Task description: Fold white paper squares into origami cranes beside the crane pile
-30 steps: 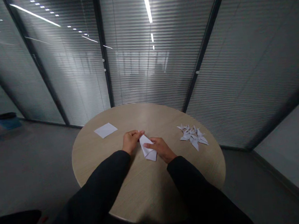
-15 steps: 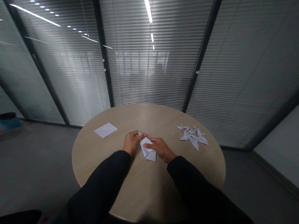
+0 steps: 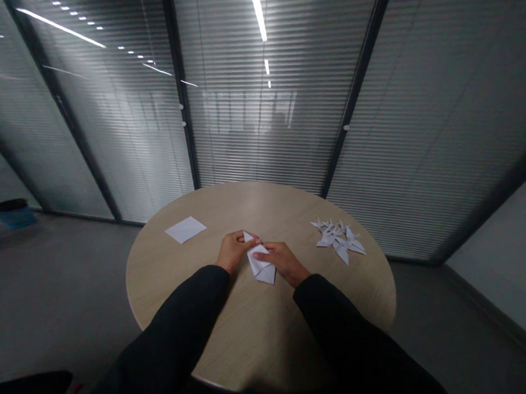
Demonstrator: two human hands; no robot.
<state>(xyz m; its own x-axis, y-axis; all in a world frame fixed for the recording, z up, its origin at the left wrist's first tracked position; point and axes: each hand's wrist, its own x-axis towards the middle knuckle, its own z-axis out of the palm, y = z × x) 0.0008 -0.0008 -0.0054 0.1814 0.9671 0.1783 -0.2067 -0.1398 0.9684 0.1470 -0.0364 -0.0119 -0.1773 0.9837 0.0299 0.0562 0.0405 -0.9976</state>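
A partly folded sheet of white paper (image 3: 264, 272) lies between my hands over the middle of the round table (image 3: 237, 332). My left hand (image 3: 234, 249) pinches its upper left side, thumb on top and fingers beneath or behind it. From the right, my right hand (image 3: 282, 258) grips the paper with the thumb pressed flat on its face. The paper comes to a point at the top, and fold lines cross its lower part. Some of my fingers are hidden behind the paper.
Flat white paper (image 3: 186, 229) rests at the table's back left. Several folded paper cranes (image 3: 339, 238) are heaped at the right. Glass partitions with blinds (image 3: 259, 142) stand behind the table; a blue bin (image 3: 16, 215) is on the floor at far left.
My left thumb has shifted slightly down along the paper's upper edge, showing more of its pointed top. My right hand has stayed in place.
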